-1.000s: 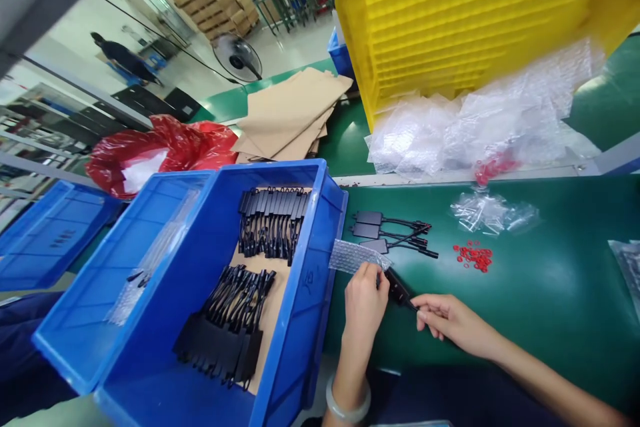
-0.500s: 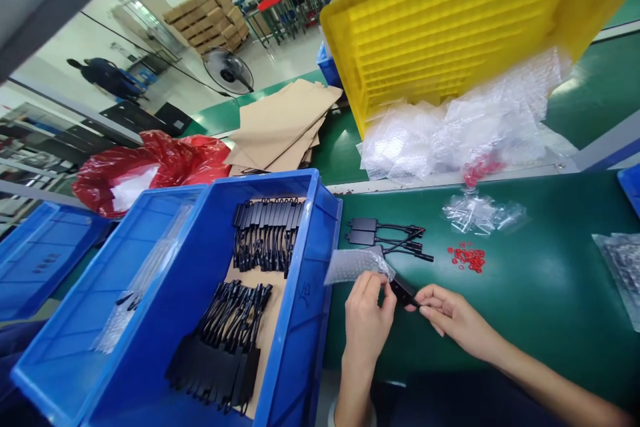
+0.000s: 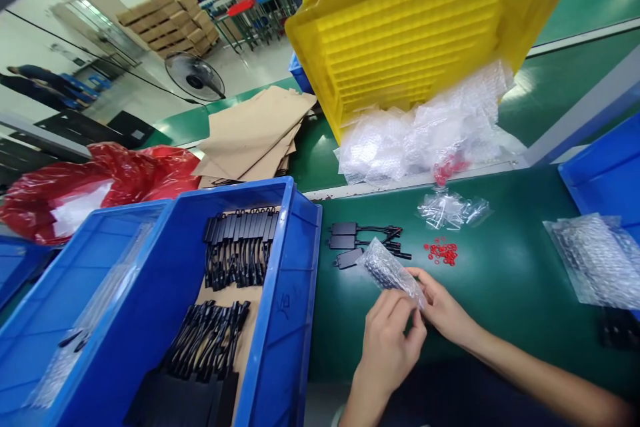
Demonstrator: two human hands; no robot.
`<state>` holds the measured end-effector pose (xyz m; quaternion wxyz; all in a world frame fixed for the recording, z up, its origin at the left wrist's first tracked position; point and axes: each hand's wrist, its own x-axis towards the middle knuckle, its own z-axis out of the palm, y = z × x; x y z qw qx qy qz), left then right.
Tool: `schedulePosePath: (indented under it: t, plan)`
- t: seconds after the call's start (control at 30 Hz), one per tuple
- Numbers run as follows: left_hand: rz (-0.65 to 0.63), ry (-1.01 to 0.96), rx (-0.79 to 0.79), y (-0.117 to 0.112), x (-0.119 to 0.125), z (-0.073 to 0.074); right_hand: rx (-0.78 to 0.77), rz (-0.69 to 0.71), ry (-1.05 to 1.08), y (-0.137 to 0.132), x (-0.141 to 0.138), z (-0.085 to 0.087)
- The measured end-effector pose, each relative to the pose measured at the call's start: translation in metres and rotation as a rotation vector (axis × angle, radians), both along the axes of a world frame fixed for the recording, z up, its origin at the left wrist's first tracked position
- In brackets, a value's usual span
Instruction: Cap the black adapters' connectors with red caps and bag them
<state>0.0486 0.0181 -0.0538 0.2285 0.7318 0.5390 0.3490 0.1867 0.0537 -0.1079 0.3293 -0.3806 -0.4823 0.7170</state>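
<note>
Both my hands meet over the green table in front of me. My left hand (image 3: 389, 340) and my right hand (image 3: 443, 310) pinch the near end of a small bubble-wrap pouch (image 3: 390, 272) with a black part inside it. The pouch points up and to the left. Just beyond it lie three black cable parts (image 3: 357, 245) side by side on the table. A small heap of red rings (image 3: 441, 253) is to their right. The blue bin (image 3: 280, 293) at my left holds several rows of the same black parts on brown card.
A tilted yellow crate (image 3: 415, 20) stands at the back with bubble wrap (image 3: 425, 130) heaped under it. Small clear bags (image 3: 450, 209) lie near the rings. More bubble-wrap pouches (image 3: 595, 257) and a blue bin (image 3: 607, 170) are at right. Cardboard sheets (image 3: 255, 133) and a red bag (image 3: 100, 177) lie at back left.
The black part has gone into the bubble-wrap pouch, which both hands now hold further right. The view has swung right, showing the pouches and bin at the right.
</note>
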Motion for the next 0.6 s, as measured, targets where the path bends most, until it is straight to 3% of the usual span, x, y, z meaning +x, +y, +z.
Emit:
schedulePosePath:
  t: [0.17,0.27,0.4,0.6]
  plan:
    - [0.034,0.164,0.114,0.0,-0.016,0.012,0.499,0.242,-0.367,0.012,0.021,0.016]
    - [-0.045,0.307,0.034,0.006,-0.038,0.021,0.685,0.39,-0.55,0.013,0.029,0.024]
    - [-0.222,0.275,-0.174,0.011,-0.049,0.016,0.722,0.486,-0.649,0.006,0.034,0.03]
    - [-0.191,0.214,-0.151,0.008,-0.043,0.007,0.667,0.398,-0.846,0.002,0.04,0.033]
